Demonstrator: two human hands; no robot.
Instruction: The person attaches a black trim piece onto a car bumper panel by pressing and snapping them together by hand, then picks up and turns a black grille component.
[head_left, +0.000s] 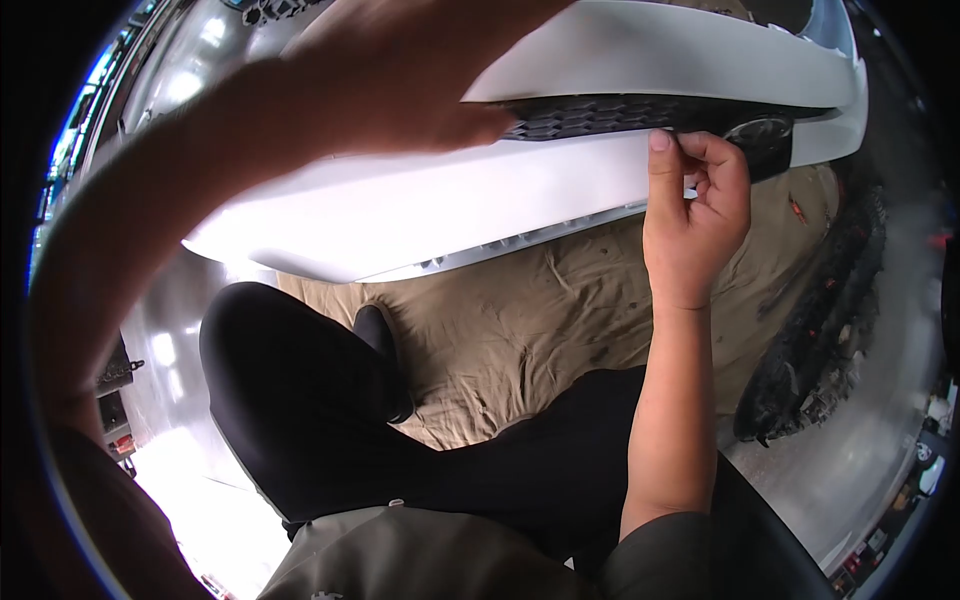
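A white car bumper [450, 200] lies across the upper middle, with a black honeycomb grille [590, 117] set in its opening. My left hand [420, 85] reaches over the bumper from the left, somewhat blurred. Its thumb is stretched out over the grille's left end, and its other fingers run up towards the top edge of the view. At the grille's lower edge, my right hand [700, 200] is closed in a pinch, thumb and forefinger together, the other fingers curled. What lies between those fingertips is hidden. Right of this hand sits a round lamp [757, 132] in the black trim.
A wrinkled brown cloth [520, 320] is spread on the floor under the bumper. On the right lies a dark, ragged-looking long part [820, 330]. My black-clad legs [300, 400] are folded in front of the bumper. Shiny grey floor [860, 430] surrounds the cloth.
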